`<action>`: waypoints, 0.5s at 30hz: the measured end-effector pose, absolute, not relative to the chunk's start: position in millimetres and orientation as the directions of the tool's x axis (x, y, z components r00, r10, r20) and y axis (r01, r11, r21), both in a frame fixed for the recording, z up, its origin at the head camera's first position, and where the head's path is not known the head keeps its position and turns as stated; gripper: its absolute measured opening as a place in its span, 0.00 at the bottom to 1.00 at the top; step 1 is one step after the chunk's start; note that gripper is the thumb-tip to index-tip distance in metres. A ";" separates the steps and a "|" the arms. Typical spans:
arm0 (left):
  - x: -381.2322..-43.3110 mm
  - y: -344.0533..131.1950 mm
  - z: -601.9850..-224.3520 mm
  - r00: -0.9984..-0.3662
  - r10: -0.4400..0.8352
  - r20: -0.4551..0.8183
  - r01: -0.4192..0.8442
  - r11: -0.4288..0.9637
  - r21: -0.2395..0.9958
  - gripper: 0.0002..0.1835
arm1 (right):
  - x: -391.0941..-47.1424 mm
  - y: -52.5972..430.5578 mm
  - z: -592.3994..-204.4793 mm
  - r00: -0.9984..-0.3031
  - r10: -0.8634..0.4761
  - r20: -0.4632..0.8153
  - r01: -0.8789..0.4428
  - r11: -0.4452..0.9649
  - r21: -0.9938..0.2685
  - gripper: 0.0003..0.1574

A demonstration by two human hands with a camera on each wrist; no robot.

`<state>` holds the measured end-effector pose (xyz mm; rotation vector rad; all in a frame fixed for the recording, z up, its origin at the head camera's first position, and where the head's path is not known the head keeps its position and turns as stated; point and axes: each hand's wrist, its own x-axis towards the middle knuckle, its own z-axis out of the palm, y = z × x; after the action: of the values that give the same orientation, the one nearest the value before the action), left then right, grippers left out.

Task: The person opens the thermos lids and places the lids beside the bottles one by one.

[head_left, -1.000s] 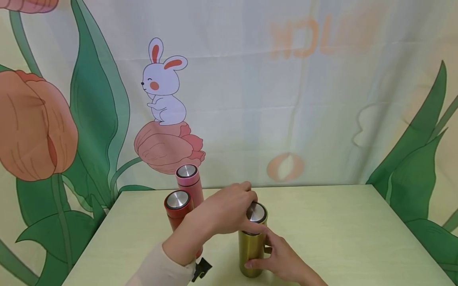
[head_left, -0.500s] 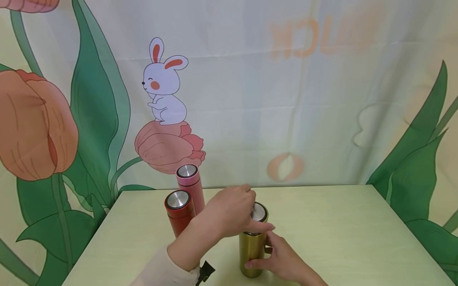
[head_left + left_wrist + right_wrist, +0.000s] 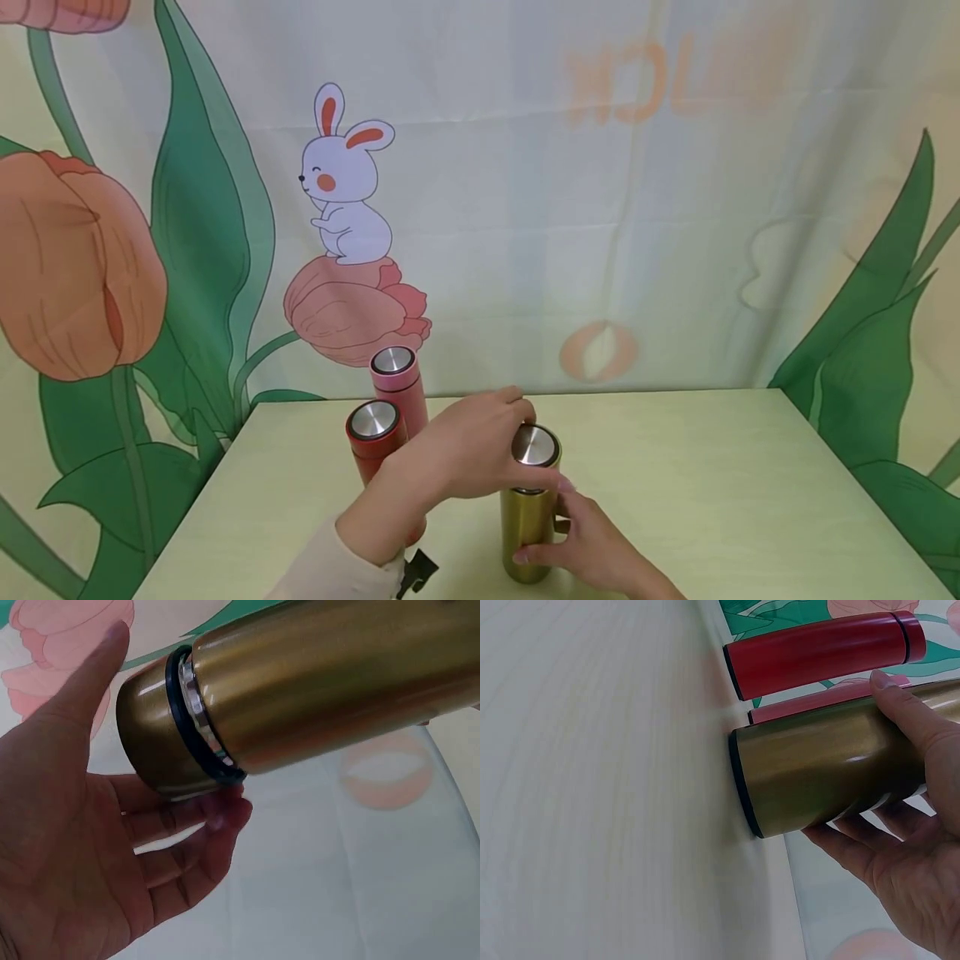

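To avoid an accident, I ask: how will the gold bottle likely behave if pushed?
The gold bottle is tall and narrow, so a high push could tip it, though the right hand grips it. Being round, it would likely roll once lying down. Smooth and shiny, it may feel slippery.

Gold flask (image 3: 525, 521): slim cylinder, metallic sheen, smooth wall. Stands upright on the pale table (image 3: 712, 492), near side, about midway between left and right. Base band (image 3: 744, 784) black. Lid (image 3: 537, 447) on top, same gold round the side, round brushed-silver disc above, black rim about the disc. Dark ring (image 3: 184, 716) at lid's lower edge. Lid and body slightly apart: bright silver neck (image 3: 199, 709) shows between, a narrow strip.
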<state>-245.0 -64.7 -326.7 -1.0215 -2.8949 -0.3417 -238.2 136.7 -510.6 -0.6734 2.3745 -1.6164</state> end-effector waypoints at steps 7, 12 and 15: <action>-248.7 -81.8 -324.9 -0.705 0.701 0.110 0.690 0.641 0.337 0.47 | -240.0 136.4 -510.3 -0.872 -0.479 0.097 -0.252 0.271 -0.929 0.47; -253.3 -92.0 -327.6 -0.633 0.765 0.117 0.717 0.523 0.462 0.45 | -240.6 136.2 -509.3 -0.869 -0.487 0.090 -0.244 0.262 -0.934 0.43; -256.2 -94.9 -329.9 -0.607 0.785 0.121 0.713 0.472 0.518 0.43 | -240.7 135.8 -509.7 -0.870 -0.485 0.091 -0.242 0.259 -0.935 0.43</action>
<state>-256.2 -94.9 -329.9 -1.4379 -2.8071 -0.8823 -240.7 135.8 -509.7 -0.6805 2.3129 -1.6574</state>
